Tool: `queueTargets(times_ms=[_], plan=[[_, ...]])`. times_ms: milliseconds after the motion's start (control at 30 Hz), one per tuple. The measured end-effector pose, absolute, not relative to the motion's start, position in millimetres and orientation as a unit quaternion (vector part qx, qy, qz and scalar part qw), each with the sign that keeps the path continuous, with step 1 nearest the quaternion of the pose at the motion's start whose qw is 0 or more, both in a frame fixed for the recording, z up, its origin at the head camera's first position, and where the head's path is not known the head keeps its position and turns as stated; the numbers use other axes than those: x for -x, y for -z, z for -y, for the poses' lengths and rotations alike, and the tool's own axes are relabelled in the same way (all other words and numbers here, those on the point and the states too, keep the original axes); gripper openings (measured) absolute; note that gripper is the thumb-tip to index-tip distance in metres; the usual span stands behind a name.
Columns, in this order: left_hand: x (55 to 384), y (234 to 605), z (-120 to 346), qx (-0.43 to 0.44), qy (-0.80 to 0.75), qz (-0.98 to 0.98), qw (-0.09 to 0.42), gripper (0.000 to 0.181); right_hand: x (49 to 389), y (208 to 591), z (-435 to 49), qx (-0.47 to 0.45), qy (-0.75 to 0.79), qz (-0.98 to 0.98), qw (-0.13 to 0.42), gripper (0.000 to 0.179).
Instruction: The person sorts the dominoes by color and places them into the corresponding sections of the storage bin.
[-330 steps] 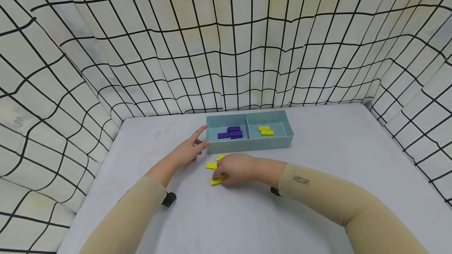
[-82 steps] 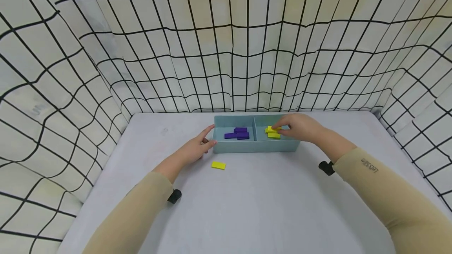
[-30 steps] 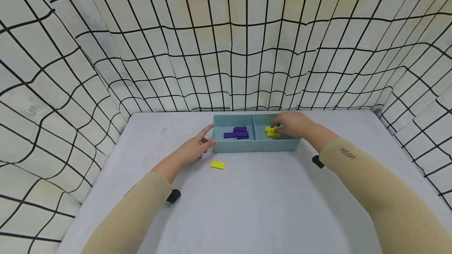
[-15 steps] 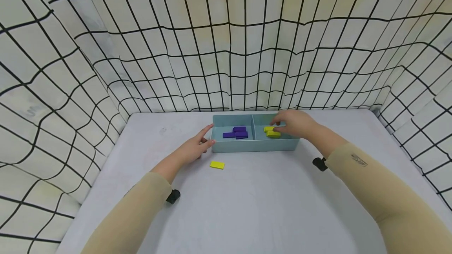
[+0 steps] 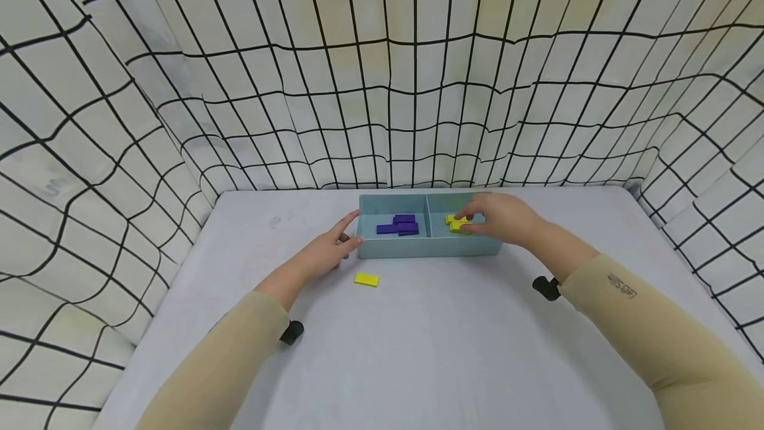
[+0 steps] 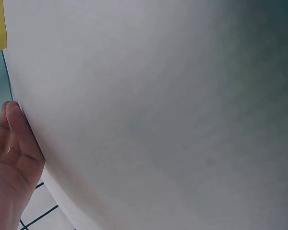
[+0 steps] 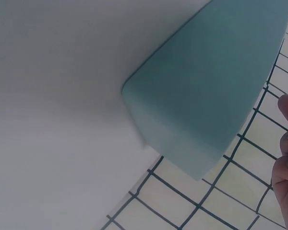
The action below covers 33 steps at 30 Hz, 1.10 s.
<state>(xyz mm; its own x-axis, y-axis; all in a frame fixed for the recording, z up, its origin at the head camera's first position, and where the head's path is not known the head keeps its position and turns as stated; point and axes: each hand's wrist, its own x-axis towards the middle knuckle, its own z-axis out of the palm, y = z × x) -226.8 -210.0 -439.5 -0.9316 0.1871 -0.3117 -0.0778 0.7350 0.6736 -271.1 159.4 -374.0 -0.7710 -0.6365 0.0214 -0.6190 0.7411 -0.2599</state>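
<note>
A light blue two-compartment box point(image 5: 430, 249) stands at the back of the table. My left hand point(image 5: 322, 254) touches its left end, index finger stretched along the side and thumb at the front corner. Over the right compartment is my right hand point(image 5: 507, 219), thumb and fingertips apart at several small flat yellow blocks point(image 5: 456, 226), partly covering them. Several purple blocks point(image 5: 406, 227) lie in the left compartment. One yellow block point(image 5: 367, 279) lies on the table before the box's left end. The right wrist view shows the box's outer wall point(image 7: 197, 86) beside the fingers point(image 7: 284, 172).
The white table point(image 5: 418, 350) reaches back to a pale wall covered by black netting point(image 5: 414, 91), which also runs along both sides. Black wrist cameras hang under both sleeves point(image 5: 221, 357).
Since the oldest frame, yellow blocks from the table have gone into the right compartment. Lately my right hand shifts slightly over them, nudging the front block a little left; the left hand stays put.
</note>
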Motion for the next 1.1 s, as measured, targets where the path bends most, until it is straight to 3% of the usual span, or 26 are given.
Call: queueTargets(times_ms=[467,1100], plan=[[229,440,211,-0.026,-0.362,-0.914,0.183,0.070,251,370,-140,0.387,0.141,-0.911,0.020,0.022],[227,439,210,-0.031,-0.362,-0.913,0.183,0.069,226,385,-62,0.468,0.098,-0.875,0.078,0.029]])
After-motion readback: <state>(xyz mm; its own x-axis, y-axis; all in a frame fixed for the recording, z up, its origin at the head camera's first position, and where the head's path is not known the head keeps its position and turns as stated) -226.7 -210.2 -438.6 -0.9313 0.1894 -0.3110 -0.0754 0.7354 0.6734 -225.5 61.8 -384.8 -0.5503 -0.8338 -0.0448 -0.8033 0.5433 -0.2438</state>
